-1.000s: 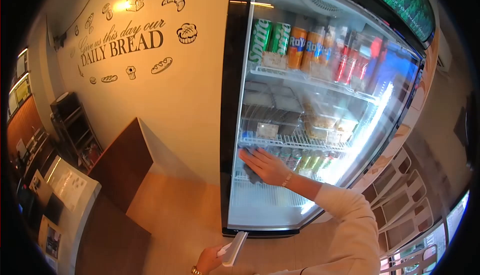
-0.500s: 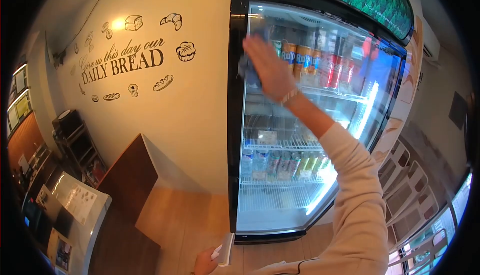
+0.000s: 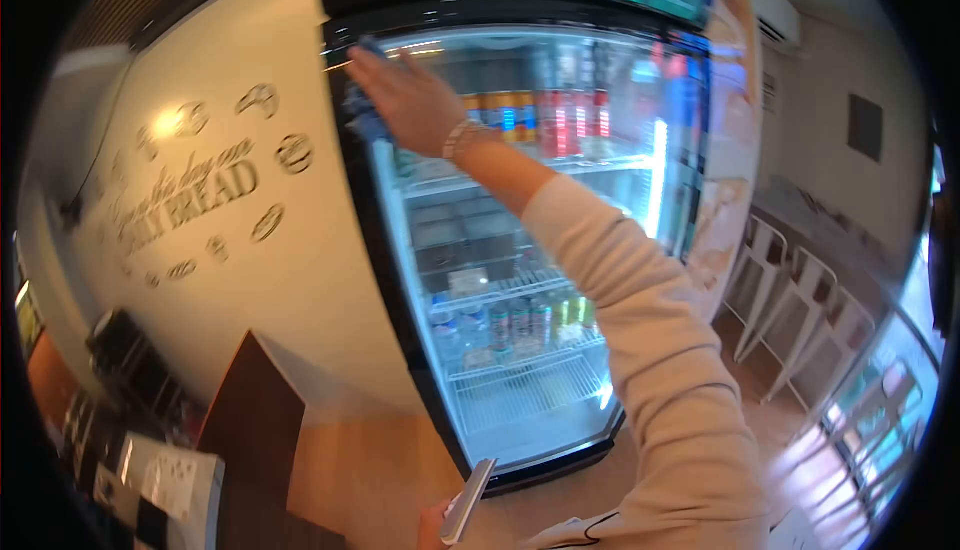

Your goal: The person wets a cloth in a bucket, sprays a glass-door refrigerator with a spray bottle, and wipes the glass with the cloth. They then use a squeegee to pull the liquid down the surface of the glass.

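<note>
My right hand, with a pale bracelet at the wrist, presses a dark blue cloth against the upper left corner of a glass-door drinks fridge. The cloth shows beside and above the fingers; the rest lies hidden under the palm. Low in the view, my left hand is partly cut off by the bottom edge. It grips a squeegee with a long pale bar, held in front of the fridge's foot. Behind the glass stand orange cans, red cans and, lower down, several bottles.
A cream wall with printed lettering lies left of the fridge. A dark brown panel and a counter stand at lower left. White metal stools line the right side. Wooden floor runs below.
The view has swung right and tilted, so the fridge now appears further left. My right hand with the cloth has moved up to the door's top left corner. The left hand still holds the squeegee.
</note>
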A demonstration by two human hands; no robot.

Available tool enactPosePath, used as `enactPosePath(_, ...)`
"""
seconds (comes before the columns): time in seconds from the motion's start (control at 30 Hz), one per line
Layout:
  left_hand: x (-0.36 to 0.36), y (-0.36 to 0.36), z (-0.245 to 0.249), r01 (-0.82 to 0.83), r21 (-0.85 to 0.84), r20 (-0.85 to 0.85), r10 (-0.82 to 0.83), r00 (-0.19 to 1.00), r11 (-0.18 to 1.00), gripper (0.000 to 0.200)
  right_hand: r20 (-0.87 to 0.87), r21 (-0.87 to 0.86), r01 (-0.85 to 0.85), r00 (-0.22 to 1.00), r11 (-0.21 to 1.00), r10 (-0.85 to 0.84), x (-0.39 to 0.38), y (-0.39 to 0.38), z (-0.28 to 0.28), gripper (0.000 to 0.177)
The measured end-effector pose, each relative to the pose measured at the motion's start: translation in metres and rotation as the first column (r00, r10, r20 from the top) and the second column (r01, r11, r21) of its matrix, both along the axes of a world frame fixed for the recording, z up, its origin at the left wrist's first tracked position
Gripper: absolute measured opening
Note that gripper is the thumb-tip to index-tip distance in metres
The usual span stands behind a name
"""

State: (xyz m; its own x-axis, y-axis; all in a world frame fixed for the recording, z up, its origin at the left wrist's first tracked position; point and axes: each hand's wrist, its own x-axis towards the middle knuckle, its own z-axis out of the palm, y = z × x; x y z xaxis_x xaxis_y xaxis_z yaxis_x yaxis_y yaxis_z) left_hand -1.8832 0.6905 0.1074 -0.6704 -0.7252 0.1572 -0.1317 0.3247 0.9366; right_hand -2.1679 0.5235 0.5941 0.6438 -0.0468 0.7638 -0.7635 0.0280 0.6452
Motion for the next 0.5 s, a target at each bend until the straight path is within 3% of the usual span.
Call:
enactPosePath(0.03, -0.006, -0.006, -0.006, 0.046, -0.044, 0.027, -0.045, 0.999, 0.998, 0.007, 0.072, 0.010, -0.061, 0.996, 0.998, 0.060, -0.005, 0.006, 0.001, 0.059)
enactPosePath(0.1, -0.005, -0.020, -0.071, 0.090, -0.136, 0.100, -0.076, 0.992, 0.987, 0.008, 0.129, 0.015, 0.048, 0.990, 0.999, -0.050, -0.029, 0.018, 0.006, 0.063)
enactPosePath(0.13, -0.008, -0.020, -0.079, 0.093, -0.137, 0.121, -0.076, 0.990, 0.986, 0.008, 0.155, 0.012, 0.084, 0.984, 0.996, -0.085, -0.046, 0.028, 0.005, 0.064)
enactPosePath(0.2, -0.021, -0.015, -0.064, 0.089, -0.085, 0.149, -0.076, 0.986, 0.992, 0.008, 0.196, 0.010, 0.154, 0.969, 0.988, -0.153, -0.089, 0.055, 0.002, 0.066)
enactPosePath(0.3, -0.038, -0.004, -0.045, 0.057, -0.021, 0.162, -0.053, 0.985, 0.998, 0.009, 0.285, -0.056, 0.055, 0.958, 0.997, -0.037, -0.166, 0.094, -0.008, 0.061)
enactPosePath(0.5, -0.063, 0.003, -0.028, -0.031, 0.039, 0.166, 0.024, 0.986, 0.999, 0.010, 0.525, -0.133, 0.205, 0.845, 0.970, -0.107, -0.313, 0.167, -0.019, 0.073)
